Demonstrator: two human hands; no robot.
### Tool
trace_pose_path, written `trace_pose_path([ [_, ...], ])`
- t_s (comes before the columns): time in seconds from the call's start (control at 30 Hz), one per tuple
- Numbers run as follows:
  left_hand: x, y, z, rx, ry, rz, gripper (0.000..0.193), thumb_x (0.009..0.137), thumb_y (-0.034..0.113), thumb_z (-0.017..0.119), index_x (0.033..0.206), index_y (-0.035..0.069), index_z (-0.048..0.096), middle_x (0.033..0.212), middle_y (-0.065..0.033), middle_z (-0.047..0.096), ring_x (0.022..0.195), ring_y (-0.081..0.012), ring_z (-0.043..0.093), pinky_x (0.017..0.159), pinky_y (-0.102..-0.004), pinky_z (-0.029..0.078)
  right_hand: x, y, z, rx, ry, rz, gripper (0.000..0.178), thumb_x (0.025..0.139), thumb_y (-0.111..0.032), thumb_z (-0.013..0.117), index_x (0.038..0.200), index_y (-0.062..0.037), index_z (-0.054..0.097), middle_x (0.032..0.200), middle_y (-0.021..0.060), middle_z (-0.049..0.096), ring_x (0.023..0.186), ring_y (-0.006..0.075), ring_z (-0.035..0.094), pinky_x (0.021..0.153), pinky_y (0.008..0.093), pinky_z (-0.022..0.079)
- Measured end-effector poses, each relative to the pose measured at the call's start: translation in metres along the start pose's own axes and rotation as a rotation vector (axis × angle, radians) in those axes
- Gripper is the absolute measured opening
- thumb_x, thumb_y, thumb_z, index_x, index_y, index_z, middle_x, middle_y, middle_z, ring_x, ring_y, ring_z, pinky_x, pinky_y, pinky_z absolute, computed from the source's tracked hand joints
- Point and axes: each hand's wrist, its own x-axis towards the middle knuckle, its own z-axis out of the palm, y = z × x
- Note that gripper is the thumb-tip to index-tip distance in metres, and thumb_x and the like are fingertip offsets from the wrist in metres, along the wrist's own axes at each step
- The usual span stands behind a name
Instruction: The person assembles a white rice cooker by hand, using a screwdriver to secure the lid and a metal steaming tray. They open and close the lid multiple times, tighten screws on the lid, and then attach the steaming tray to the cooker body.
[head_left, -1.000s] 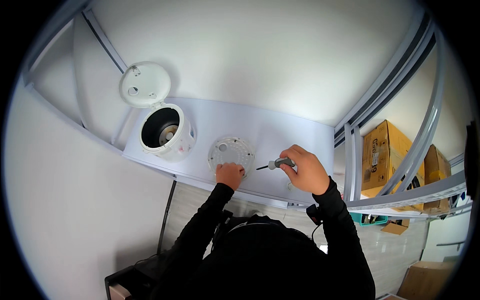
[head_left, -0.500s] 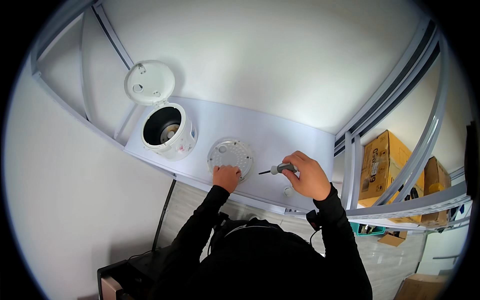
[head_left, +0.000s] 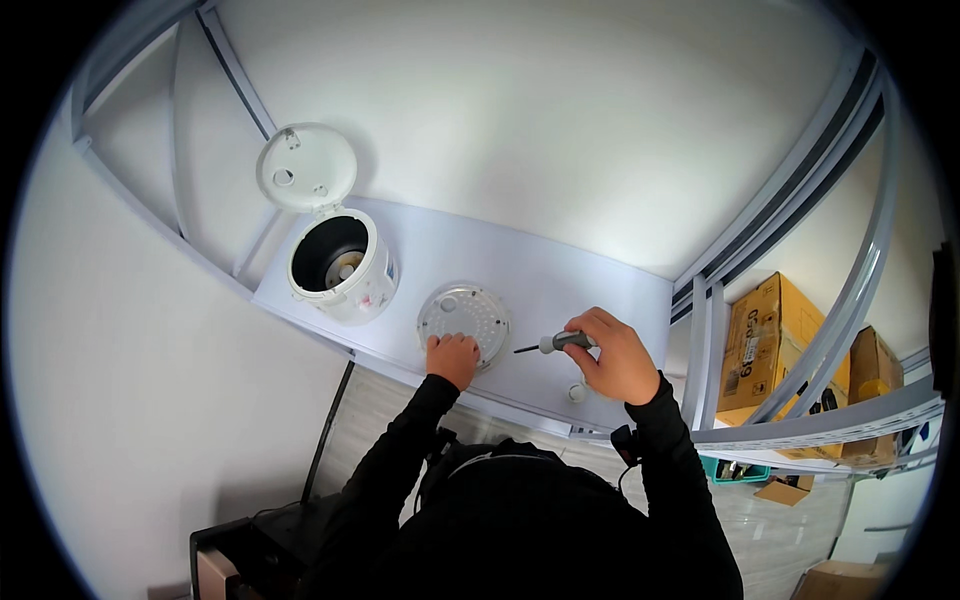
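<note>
My right hand [head_left: 618, 362] is closed around the grey handle of a screwdriver [head_left: 558, 343], whose thin dark shaft points left above the table. To its left, a round perforated inner lid [head_left: 472, 312] with a small circular hole lies on the white table. My left hand [head_left: 453, 361] is at its near edge, fingers curled onto the rim. A white rice cooker [head_left: 368, 290] stands farther left with its lid [head_left: 306, 166] swung up; the dark inside and a central disc at the bottom are visible.
A small round whitish part [head_left: 576, 393] sits near the front edge of the table [head_left: 560, 270], below my right hand. Grey frame posts rise at both ends. Cardboard boxes [head_left: 755, 345] and a teal bin [head_left: 735, 470] are off to the right.
The view has shifted slightly. Both hands hold nearly the same positions, with the left still on the inner lid and the screwdriver still in the right.
</note>
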Motion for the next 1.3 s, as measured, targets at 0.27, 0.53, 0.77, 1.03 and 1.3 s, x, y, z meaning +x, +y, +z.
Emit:
trace_pose_path([
  [0.27,0.013,0.005,-0.036,-1.259,0.272,-0.248,0.008,0.102,0.010,0.061,0.099,0.004,0.065,0.104,-0.0053,0.072,0.088,-0.0178,0.071,0.082,-0.0321,0.056,0.008,-0.004,0.005,0.137,0.162,-0.159,0.028,0.084,0.003,0.076,0.110,-0.0021,0.066,0.105,0.0151,0.068,0.090,0.0321,0.071,0.078,0.0367,0.057],
  [0.53,-0.004,0.019,-0.086,-1.474,0.299,-0.217,0.016,0.104,0.007,0.060,0.115,-0.001,0.068,0.103,-0.0055,0.071,0.095,-0.0132,0.068,0.089,-0.0274,0.053,0.006,-0.001,0.008,0.226,0.281,-0.254,0.031,0.083,0.002,0.077,0.112,-0.0035,0.066,0.109,0.0177,0.069,0.096,0.0327,0.071,0.082,0.0373,0.057],
  [0.77,-0.015,0.015,-0.107,-1.509,0.272,-0.146,0.019,0.105,0.011,0.061,0.117,-0.002,0.069,0.102,-0.0065,0.073,0.099,-0.0138,0.068,0.093,-0.0293,0.053,0.003,0.003,0.011,0.274,0.338,-0.250,0.027,0.089,-0.006,0.076,0.113,-0.0026,0.064,0.111,0.0178,0.069,0.098,0.0303,0.069,0.086,0.0373,0.054],
  [1.03,-0.016,0.012,-0.111,-1.551,0.281,-0.137,0.021,0.105,0.013,0.062,0.118,-0.002,0.068,0.102,-0.0074,0.074,0.098,-0.0146,0.068,0.093,-0.0293,0.052,0.005,0.002,0.012,0.367,0.303,-0.220,0.026,0.091,-0.006,0.074,0.115,-0.0017,0.063,0.113,0.0180,0.068,0.101,0.0282,0.067,0.089,0.0367,0.052],
  [1.3,-0.020,0.002,-0.109,-1.692,0.231,-0.186,0.025,0.106,0.018,0.061,0.118,-0.002,0.069,0.099,-0.0070,0.073,0.095,-0.0147,0.067,0.092,-0.0301,0.052,0.010,-0.003,0.002,0.374,0.132,-0.233,0.030,0.086,0.003,0.074,0.114,-0.0031,0.064,0.123,0.0177,0.065,0.108,0.0321,0.066,0.093,0.0395,0.053],
])
